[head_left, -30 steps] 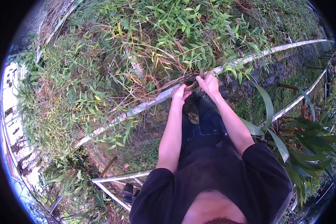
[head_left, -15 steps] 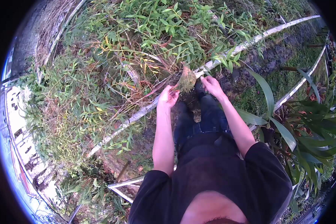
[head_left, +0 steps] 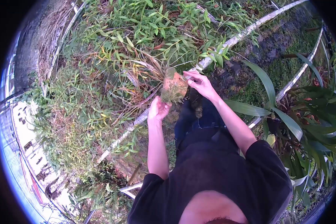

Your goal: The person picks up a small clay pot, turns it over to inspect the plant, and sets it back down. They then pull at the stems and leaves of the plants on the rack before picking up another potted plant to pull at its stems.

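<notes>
A small clay pot, reddish and partly coated in green moss, lies tilted among the plants in front of me. Thin stems with dry, yellowing leaves run out from its upper left. At the pot's lower left side is my left hand, its fingers curled against the edge. My right hand is by the pot's upper right side with thumb and fingers pinched together; anything between them is too small to make out.
Dense leafy plants spread ahead and to the left. A pale rail crosses diagonally beside the pot. Long strap-like leaves reach in from the right, and a second rail runs behind them.
The pot has shifted left and slightly down, turning so more of its reddish side shows. Both hands have moved left, the left one now lower against the pot.
</notes>
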Motion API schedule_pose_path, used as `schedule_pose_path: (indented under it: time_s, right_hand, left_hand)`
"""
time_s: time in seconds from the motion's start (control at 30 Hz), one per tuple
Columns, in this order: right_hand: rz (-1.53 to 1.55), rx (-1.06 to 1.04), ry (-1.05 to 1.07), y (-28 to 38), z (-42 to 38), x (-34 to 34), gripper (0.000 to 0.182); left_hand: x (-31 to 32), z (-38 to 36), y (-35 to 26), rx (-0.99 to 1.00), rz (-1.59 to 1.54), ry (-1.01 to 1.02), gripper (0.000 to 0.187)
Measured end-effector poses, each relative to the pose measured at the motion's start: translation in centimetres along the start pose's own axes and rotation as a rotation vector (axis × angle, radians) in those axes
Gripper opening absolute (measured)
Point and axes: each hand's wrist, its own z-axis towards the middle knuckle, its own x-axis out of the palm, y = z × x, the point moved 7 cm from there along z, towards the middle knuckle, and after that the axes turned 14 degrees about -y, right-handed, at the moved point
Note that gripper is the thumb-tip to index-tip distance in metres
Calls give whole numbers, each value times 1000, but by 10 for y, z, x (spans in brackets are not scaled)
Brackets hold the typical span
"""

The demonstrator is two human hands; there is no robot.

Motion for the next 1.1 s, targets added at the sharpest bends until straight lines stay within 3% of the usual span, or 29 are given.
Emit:
schedule_pose_path:
  time_s: [0.07, 0.23, 0.33, 0.37, 0.47, 0.53, 0.6, 0.7, 0.8, 0.93, 0.97, 1.1]
  right_hand:
    - [108, 129, -69, -9, -8, 4, 44]
    - [203, 144, -237, -12, -25, 14, 35]
    - [151, 27, -456, -5, -35, 12, 31]
    - [27, -117, -526, 6, -42, 11, 29]
    - [-254, -368, -562, 30, -69, 24, 33]
    - [-416, -455, -478, 58, -80, 43, 51]
    - [-430, -404, -428, 50, -74, 47, 72]
    - [-55, -185, -347, 29, -66, 50, 86]
    - [371, 199, -214, 1, -50, 51, 83]
    - [652, 271, -8, -8, -25, 73, 69]
    - [727, 309, -41, -14, -22, 75, 62]
    - [868, 462, -95, -51, -20, 80, 65]
  left_hand:
    - [-8, 5, -1, -42, 15, 5, 31]
    - [-5, 3, -7, -118, -21, 105, 35]
    - [-3, 4, -13, -103, 17, 153, 35]
    - [-2, 6, -15, -89, 30, 173, 35]
    - [8, -10, -17, -31, 53, 159, 37]
    - [10, -9, -19, 18, 113, 179, 42]
    - [16, -14, -17, -32, 123, 181, 40]
    - [22, -25, -16, 3, 103, 122, 37]
    - [22, -27, -18, 74, 119, 90, 37]
    - [21, -24, -18, 112, 146, 74, 39]
    - [20, -23, -18, 119, 148, 75, 41]
    - [14, -30, -26, 236, 394, 9, 50]
